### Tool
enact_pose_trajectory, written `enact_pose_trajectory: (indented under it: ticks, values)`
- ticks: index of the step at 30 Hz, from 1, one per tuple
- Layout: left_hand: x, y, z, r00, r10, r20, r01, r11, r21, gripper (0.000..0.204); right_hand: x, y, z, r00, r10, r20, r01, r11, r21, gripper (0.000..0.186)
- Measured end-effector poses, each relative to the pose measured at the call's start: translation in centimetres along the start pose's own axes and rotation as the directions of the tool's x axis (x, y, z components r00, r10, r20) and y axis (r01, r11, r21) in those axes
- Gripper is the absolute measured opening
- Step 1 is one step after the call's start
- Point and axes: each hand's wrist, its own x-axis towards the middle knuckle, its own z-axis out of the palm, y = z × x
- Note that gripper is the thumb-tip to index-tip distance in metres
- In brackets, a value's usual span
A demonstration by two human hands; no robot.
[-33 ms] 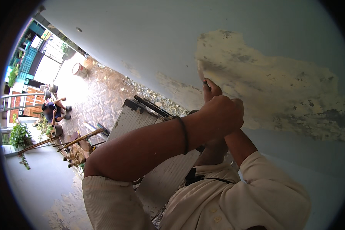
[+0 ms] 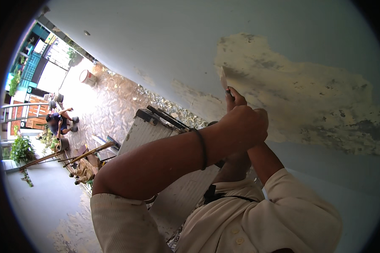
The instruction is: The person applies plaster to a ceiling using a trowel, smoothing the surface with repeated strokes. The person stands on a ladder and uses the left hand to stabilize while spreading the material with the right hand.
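Note:
My right hand (image 2: pixel 237 98) is closed on a putty knife (image 2: pixel 223 77), its fingers round the dark handle. The pale, tapering blade points up at the wall, with its tip at the left edge of a cream, patchy area (image 2: pixel 278 80) of bare plaster. In front of my right wrist, my left hand (image 2: pixel 247 124) is curled into a fist. The two hands overlap, so what the left fingers grip is hidden. A black band (image 2: pixel 203 147) circles my left wrist.
Pale blue-grey wall (image 2: pixel 156 38) stretches across the top. Below my left arm stands a weathered white board-like surface (image 2: pixel 137 135) with a dark edge. Further left, a bucket (image 2: pixel 88 77) stands on debris-strewn ground, near poles (image 2: pixel 90 152), a leafy plant (image 2: pixel 22 148) and a seated person (image 2: pixel 60 122).
The putty knife has shifted slightly right and turned, so more of its blade face shows. My right fingers moved a little with it; my left arm stays nearly still.

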Motion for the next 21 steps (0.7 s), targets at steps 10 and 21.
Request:
enact_pose_trajectory:
  ticks: [10,21]
  values:
    - [0.3,-0.3,-0.2,0.994,0.011,0.113,0.005,0.991,-0.135,0.013,2.1,-8.2,-3.7,0.996,0.061,0.059,-0.064,0.997,0.050,0.036]
    - [-0.1,-0.4,0.8,0.995,0.028,-0.095,-0.038,0.993,-0.108,0.013,2.4,-7.9,-1.9,0.998,-0.028,-0.054,0.030,0.999,0.045,0.033]
